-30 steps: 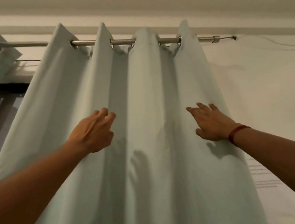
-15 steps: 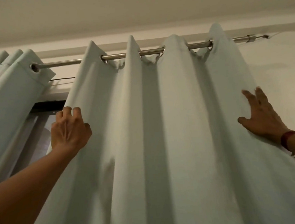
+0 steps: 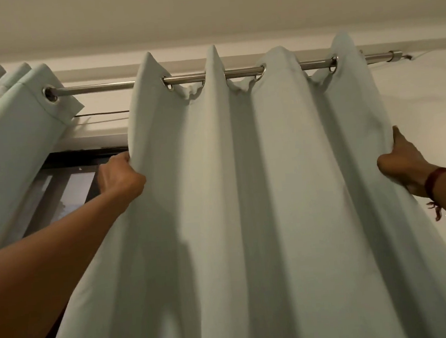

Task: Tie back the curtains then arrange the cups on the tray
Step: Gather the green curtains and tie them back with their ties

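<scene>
Two hands, left hand (image 3: 122,180) and right hand (image 3: 400,167), have fingers clamped on opposite edges of the curtain (image 3: 258,192) hanging below the rod (image 3: 238,72); best gather its folds evenly together, without yanking the rod.

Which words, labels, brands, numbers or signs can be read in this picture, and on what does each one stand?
None: no text can be read anywhere in this view.
The curtain, the rod, the wall and the red wristband show no writing, label or number.
</scene>
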